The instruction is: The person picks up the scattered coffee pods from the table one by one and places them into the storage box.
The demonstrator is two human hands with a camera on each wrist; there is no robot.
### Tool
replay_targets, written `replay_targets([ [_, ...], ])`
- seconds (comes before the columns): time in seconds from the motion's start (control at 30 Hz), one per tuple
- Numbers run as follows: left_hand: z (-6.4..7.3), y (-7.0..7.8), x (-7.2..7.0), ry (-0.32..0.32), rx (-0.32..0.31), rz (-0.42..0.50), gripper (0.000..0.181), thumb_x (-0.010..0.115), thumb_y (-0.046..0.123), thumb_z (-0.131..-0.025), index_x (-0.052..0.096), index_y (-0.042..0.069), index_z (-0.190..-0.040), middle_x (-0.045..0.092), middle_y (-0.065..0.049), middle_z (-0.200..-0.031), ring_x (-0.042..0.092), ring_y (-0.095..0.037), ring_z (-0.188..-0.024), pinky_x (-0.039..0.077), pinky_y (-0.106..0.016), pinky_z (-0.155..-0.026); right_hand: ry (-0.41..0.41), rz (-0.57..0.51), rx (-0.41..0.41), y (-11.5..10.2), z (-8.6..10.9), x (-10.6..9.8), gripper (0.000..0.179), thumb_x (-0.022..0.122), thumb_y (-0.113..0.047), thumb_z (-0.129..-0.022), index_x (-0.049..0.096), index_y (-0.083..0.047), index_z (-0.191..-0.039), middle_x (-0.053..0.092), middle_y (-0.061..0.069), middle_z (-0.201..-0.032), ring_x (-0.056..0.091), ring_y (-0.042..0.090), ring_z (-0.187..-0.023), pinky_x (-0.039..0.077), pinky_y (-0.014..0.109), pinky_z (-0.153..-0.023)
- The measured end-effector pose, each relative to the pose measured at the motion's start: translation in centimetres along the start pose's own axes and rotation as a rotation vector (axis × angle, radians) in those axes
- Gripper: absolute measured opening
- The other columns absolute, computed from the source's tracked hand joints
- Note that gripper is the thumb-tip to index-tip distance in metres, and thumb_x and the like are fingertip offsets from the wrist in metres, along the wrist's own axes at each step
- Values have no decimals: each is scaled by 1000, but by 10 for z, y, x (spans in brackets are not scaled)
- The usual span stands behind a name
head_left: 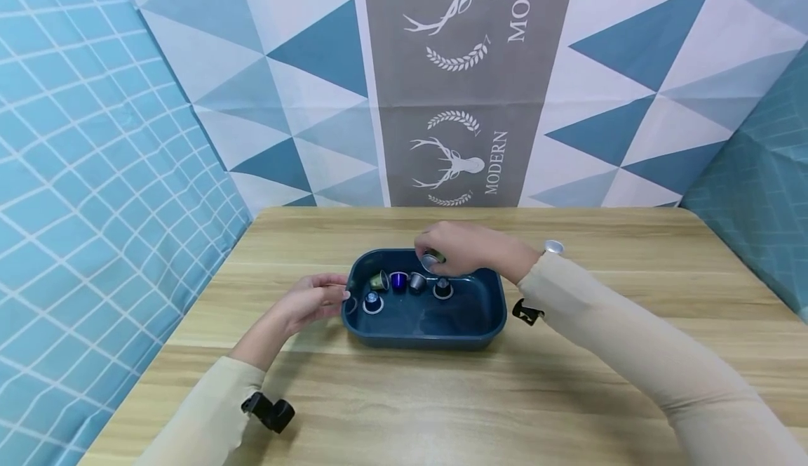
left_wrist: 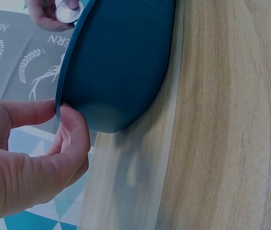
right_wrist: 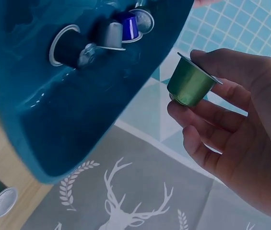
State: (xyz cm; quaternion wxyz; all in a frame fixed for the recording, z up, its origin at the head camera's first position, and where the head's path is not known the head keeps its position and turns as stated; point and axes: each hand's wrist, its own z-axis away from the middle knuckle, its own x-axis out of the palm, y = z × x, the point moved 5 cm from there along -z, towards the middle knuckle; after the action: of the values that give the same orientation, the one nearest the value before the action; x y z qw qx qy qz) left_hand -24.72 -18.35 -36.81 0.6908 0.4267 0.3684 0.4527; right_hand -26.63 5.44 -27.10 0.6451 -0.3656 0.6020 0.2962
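While the left hand [head_left: 309, 302] pinches the left rim of a dark blue tub [head_left: 448, 318] between thumb and fingers, the right hand [head_left: 463, 247] pinches a green capsule [right_wrist: 191, 81] by thumb and fingertips above the tub's far edge. The tub stands on the wooden bench [head_left: 404, 410], near the middle of its width and closer to its far edge than its near one.

Inside, an olive capsule [head_left: 379, 281], a purple-blue capsule [head_left: 399, 281] and a grey capsule [head_left: 417, 282] sit in a row along the far side. Just right of them is a black capsule [head_left: 443, 288], rim down; a light-blue capsule [head_left: 373, 302], also rim down, is near the left end.

One silver-lidded capsule [head_left: 553, 246] lies on the bench outside the tub, just past the right sleeve [head_left: 606, 318]. Beyond the bench's far edge hangs a triangle-patterned cloth [head_left: 315, 66] with deer heads; blue grid cloth [head_left: 95, 206] lines the left edge.
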Motion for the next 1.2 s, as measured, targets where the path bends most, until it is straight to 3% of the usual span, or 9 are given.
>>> replay_targets([
  [0.4, 1, 0, 2, 10, 0, 13, 49, 56, 8, -92, 40, -8, -135, 56, -5, -108, 60, -8, -89, 53, -21, -78, -80, -23, -7, -15, -30, 11, 14, 65, -13, -87, 65, -9, -100, 66, 3, -98, 57, 16, -87, 51, 30, -82],
  [0.93, 2, 1, 2, 8, -4, 0, 46, 54, 8, -93, 41, -7, -134, 57, -4, -106, 60, -8, -89, 53, -22, -78, -165, 45, 10, -27, -52, 29, 13, 64, -18, -89, 64, -11, -100, 64, 2, -99, 54, 14, -85, 49, 27, -80],
  [1.2, 2, 1, 2, -5, -6, 5, 47, 54, 8, -93, 40, -8, -135, 56, -3, -104, 60, -7, -87, 53, -21, -77, -235, 83, 40, -31, -63, 40, 18, 65, -20, -90, 65, -11, -106, 65, 2, -105, 55, 13, -88, 50, 29, -85],
])
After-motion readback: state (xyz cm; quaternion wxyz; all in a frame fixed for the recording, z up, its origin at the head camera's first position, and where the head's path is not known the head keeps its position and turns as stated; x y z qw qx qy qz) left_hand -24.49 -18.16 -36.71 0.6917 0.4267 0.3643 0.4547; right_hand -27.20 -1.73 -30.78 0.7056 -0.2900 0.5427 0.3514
